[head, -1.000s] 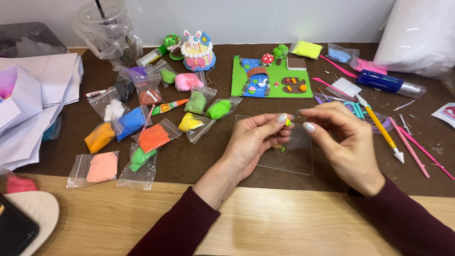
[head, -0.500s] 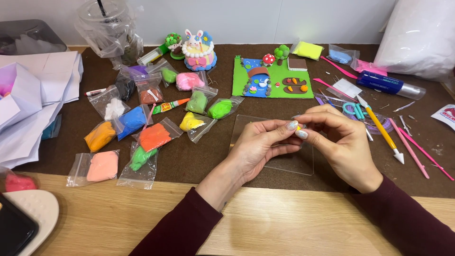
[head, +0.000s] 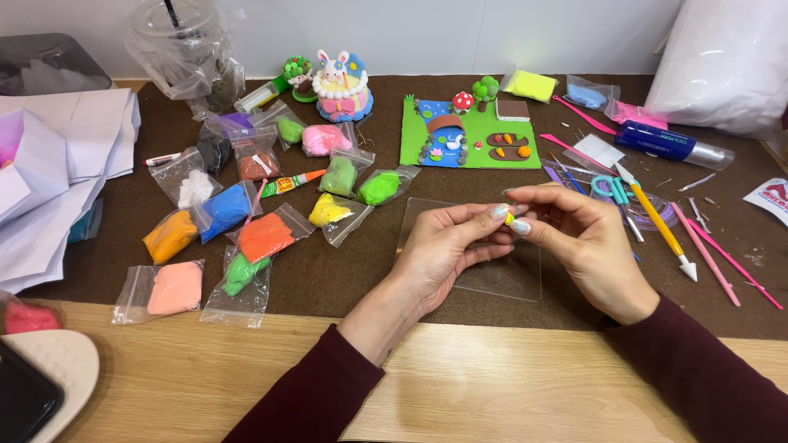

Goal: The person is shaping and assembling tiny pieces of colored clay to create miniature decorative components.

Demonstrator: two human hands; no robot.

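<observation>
My left hand (head: pixel 447 246) and my right hand (head: pixel 579 242) meet above a clear plastic sheet (head: pixel 509 275) on the brown mat. Between their fingertips they pinch one tiny piece of yellow and orange clay (head: pixel 510 219). Most of that piece is hidden by the fingers. Behind the hands lies a green clay garden scene (head: pixel 472 139) with a pond, a mushroom and small carrots.
Several small bags of coloured clay (head: pixel 246 221) are spread at the left. A bunny cake figure (head: pixel 341 86) stands at the back. Modelling tools, scissors (head: pixel 611 187) and a blue tube (head: pixel 669 143) lie at the right. Folded white paper (head: pixel 57 180) sits far left.
Both hands have shifted slightly to the right and up over the clear sheet, still pinching the small clay piece between them.
</observation>
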